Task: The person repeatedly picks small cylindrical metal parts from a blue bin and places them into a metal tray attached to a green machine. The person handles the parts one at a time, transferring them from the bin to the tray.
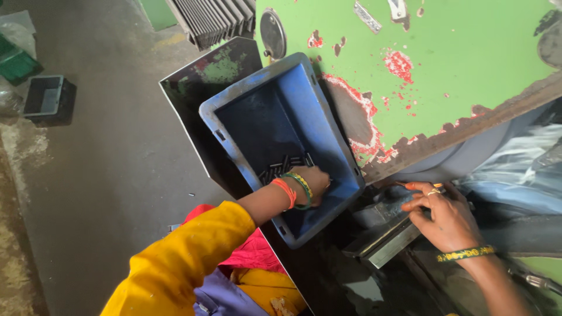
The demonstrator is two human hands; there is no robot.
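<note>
Blue crate: tilted against the chipped green machine panel, its far rim touching the panel, open concrete floor to its left.
Small dark pins: loose on the crate's bottom.
Left hand: reaching inside, curled down over the pins; whether it grips any, I cannot tell.
Right hand: fingers spread, resting on the metal ledge beside the crate, pinching a thin orange stick.

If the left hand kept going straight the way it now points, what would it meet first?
Probably the small dark metal pins on the blue crate's floor, just beyond the left hand; depth is hard to judge, so it may already touch them.
</note>
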